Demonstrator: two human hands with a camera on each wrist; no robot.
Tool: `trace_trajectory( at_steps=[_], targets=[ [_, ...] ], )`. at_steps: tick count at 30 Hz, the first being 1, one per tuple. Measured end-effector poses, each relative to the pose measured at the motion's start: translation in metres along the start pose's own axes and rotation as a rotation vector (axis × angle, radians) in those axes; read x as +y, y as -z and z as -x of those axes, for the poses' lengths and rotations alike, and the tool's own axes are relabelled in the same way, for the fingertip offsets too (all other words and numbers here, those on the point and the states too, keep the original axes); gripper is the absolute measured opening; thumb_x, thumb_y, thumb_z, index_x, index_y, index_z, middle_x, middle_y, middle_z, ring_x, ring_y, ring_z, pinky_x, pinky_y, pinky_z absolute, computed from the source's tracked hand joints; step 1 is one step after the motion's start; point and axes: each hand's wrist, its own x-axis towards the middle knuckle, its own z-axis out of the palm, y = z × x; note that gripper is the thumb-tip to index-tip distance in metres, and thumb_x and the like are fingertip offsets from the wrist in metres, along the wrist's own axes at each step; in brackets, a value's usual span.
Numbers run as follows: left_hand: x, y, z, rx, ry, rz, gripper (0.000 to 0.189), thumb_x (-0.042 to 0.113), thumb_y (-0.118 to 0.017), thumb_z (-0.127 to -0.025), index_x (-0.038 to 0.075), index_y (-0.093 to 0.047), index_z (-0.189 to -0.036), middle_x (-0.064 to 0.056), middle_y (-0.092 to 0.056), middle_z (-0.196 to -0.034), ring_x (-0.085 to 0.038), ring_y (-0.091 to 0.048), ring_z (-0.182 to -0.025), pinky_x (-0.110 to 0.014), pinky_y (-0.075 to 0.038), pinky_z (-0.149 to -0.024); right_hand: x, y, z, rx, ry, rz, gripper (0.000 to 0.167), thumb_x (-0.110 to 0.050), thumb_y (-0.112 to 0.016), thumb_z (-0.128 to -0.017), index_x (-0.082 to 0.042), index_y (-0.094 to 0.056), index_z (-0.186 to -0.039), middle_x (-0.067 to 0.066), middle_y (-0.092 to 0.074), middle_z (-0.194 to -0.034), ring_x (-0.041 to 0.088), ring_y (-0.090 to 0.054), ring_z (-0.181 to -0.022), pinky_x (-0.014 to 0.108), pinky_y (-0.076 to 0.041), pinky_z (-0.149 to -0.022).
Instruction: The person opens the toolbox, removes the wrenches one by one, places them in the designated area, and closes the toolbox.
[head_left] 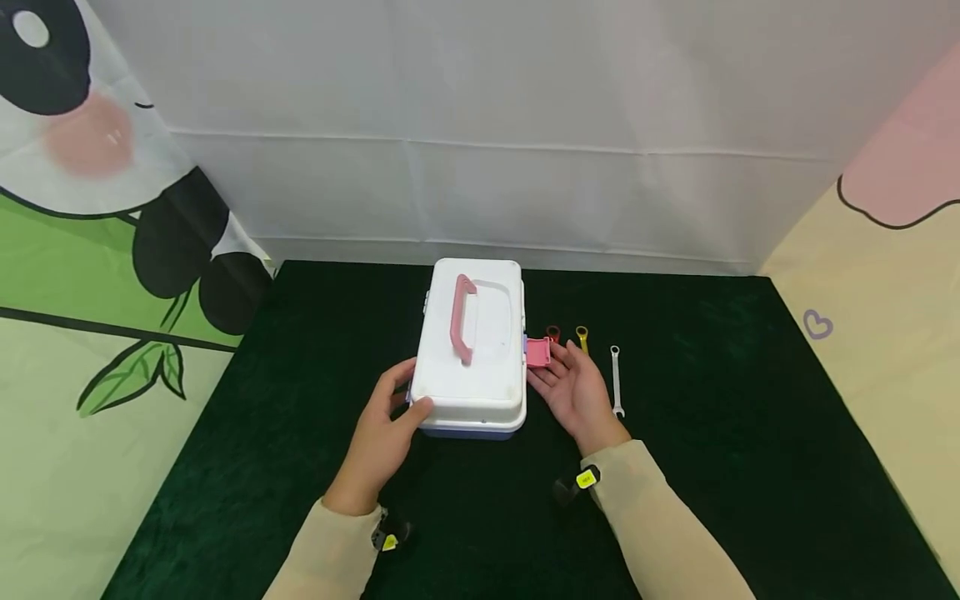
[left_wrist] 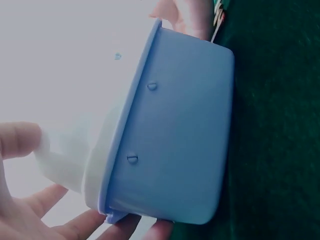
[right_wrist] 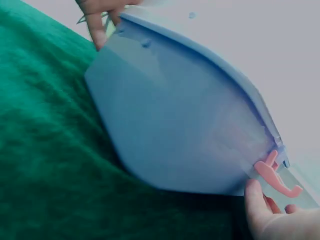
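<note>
A white-lidded storage box (head_left: 468,333) with a blue base (left_wrist: 175,125) sits on the dark green cloth, its lid down. A pink carry handle (head_left: 458,321) lies on the lid. On the right side a pink latch (head_left: 538,352) sticks outward, swung away from the box. My left hand (head_left: 382,437) holds the front left corner, thumb on the lid and fingers along the left side. With fingers extended, my right hand (head_left: 573,396) is at the right side, fingertips just below the latch (right_wrist: 275,175); whether they touch it is unclear.
Right of the box lie a silver wrench (head_left: 616,382), a yellow wrench (head_left: 582,337) and a red wrench (head_left: 552,332), the last two partly hidden by my right hand. A grey-white curtain (head_left: 487,196) hangs behind the cloth-covered table (head_left: 712,417).
</note>
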Motion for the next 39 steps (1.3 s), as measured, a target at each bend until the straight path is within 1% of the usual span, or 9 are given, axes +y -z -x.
trace_trajectory(
  at_steps=[4,7,12,17,20,26,30,34,39],
  targets=[
    [0.001,-0.002,-0.001,0.009,-0.004,0.005,0.057,0.032,-0.064,-0.103,0.031,-0.039,-0.154,-0.002,-0.036,-0.16,-0.035,-0.039,-0.14,-0.06,-0.044,-0.107,-0.004,-0.002,-0.006,0.022,-0.006,0.011,0.06,-0.039,-0.035,-0.112,-0.005,-0.03,-0.16,0.017,-0.046,-0.154,0.033,-0.049,-0.138,0.047,-0.042,-0.113],
    [0.001,-0.003,-0.001,0.013,-0.007,0.006,0.056,0.031,-0.064,-0.103,0.031,-0.039,-0.154,-0.003,-0.037,-0.159,-0.036,-0.04,-0.139,-0.061,-0.044,-0.107,-0.006,-0.003,-0.01,0.037,-0.031,0.002,0.054,-0.034,-0.034,-0.112,-0.008,-0.035,-0.159,0.015,-0.049,-0.153,0.032,-0.052,-0.136,0.049,-0.042,-0.113],
    [0.0,0.0,-0.002,0.006,-0.002,0.021,0.056,0.029,-0.065,-0.102,0.031,-0.04,-0.153,-0.002,-0.038,-0.158,-0.035,-0.04,-0.138,-0.06,-0.043,-0.107,-0.007,-0.002,-0.015,0.036,-0.055,-0.008,0.046,-0.023,-0.038,-0.111,-0.013,-0.04,-0.157,0.014,-0.05,-0.152,0.031,-0.053,-0.133,0.051,-0.039,-0.114],
    [0.0,0.002,-0.004,-0.002,0.016,0.033,0.057,0.027,-0.066,-0.101,0.031,-0.041,-0.152,-0.001,-0.038,-0.157,-0.035,-0.039,-0.138,-0.059,-0.043,-0.107,-0.008,-0.001,-0.019,0.01,-0.057,0.052,0.047,-0.017,-0.043,-0.11,-0.014,-0.041,-0.157,0.012,-0.052,-0.148,0.03,-0.054,-0.128,0.05,-0.041,-0.113],
    [0.001,0.002,-0.004,-0.001,0.024,0.032,0.058,0.027,-0.066,-0.101,0.031,-0.04,-0.153,-0.001,-0.038,-0.157,-0.035,-0.038,-0.138,-0.06,-0.042,-0.108,-0.009,-0.001,-0.02,-0.005,-0.056,0.068,0.05,-0.017,-0.044,-0.11,-0.014,-0.036,-0.159,0.012,-0.052,-0.148,0.03,-0.054,-0.128,0.049,-0.042,-0.112],
    [0.001,0.002,-0.004,-0.001,0.026,0.03,0.058,0.027,-0.066,-0.101,0.031,-0.04,-0.153,-0.001,-0.037,-0.158,-0.035,-0.038,-0.138,-0.06,-0.043,-0.107,-0.013,-0.002,-0.018,-0.022,-0.061,0.072,0.051,-0.017,-0.047,-0.11,-0.014,-0.036,-0.159,0.013,-0.051,-0.148,0.03,-0.053,-0.128,0.048,-0.043,-0.112],
    [0.001,0.002,-0.003,-0.005,0.026,0.029,0.058,0.027,-0.066,-0.101,0.031,-0.039,-0.153,-0.001,-0.037,-0.158,-0.035,-0.039,-0.138,-0.059,-0.043,-0.107,-0.015,-0.002,-0.017,-0.031,-0.052,0.105,0.053,-0.019,-0.05,-0.109,-0.014,-0.035,-0.16,0.013,-0.052,-0.147,0.028,-0.056,-0.124,0.046,-0.044,-0.111],
    [0.002,0.002,-0.003,-0.008,0.031,0.026,0.058,0.028,-0.066,-0.101,0.032,-0.04,-0.153,-0.001,-0.037,-0.157,-0.034,-0.039,-0.138,-0.059,-0.043,-0.107,-0.017,-0.003,-0.017,-0.037,-0.037,0.159,0.052,-0.018,-0.052,-0.109,-0.012,-0.037,-0.158,0.014,-0.056,-0.14,0.026,-0.059,-0.117,0.045,-0.046,-0.109],
    [0.004,0.003,-0.002,-0.008,0.014,0.023,0.057,0.028,-0.065,-0.102,0.029,-0.039,-0.153,-0.003,-0.037,-0.158,-0.036,-0.038,-0.138,-0.06,-0.042,-0.108,-0.022,-0.007,-0.017,-0.039,-0.027,0.255,0.05,-0.018,-0.055,-0.107,-0.009,-0.041,-0.154,0.013,-0.057,-0.132,0.025,-0.06,-0.11,0.042,-0.051,-0.104]
  ],
)
